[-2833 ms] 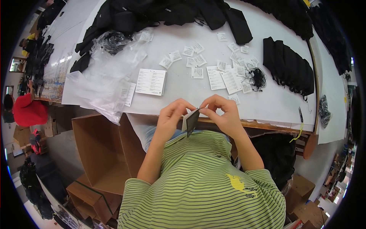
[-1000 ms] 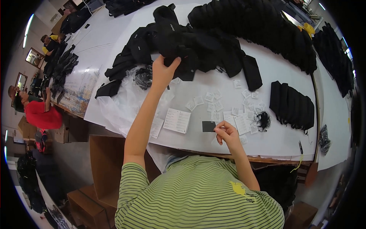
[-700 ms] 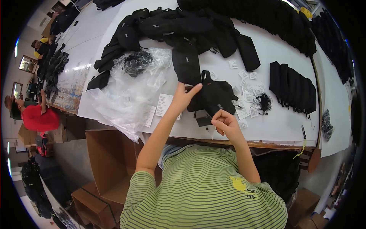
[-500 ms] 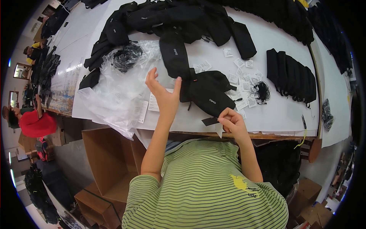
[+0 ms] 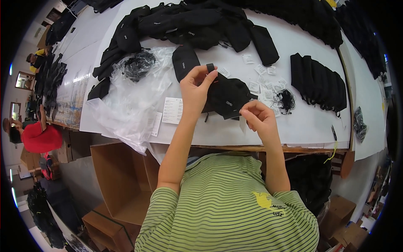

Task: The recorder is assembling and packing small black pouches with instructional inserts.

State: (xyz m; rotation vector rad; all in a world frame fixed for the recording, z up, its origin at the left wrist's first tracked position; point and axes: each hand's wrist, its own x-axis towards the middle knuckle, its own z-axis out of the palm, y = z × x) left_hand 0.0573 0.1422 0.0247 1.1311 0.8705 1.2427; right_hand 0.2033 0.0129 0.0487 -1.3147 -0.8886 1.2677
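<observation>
Hands raised over black pouch (image 5: 226,96): left hand (image 5: 195,86) pinching its strap loop, right hand (image 5: 258,117) pinching a small tag.

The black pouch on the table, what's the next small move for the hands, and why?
Probably bring the right hand up toward the strap loop that the left hand pinches above the black pouch. The right fingers pinch a small tag at the pouch's near edge, and the loop is raised clear of the table, so the two are apart but close.
</observation>
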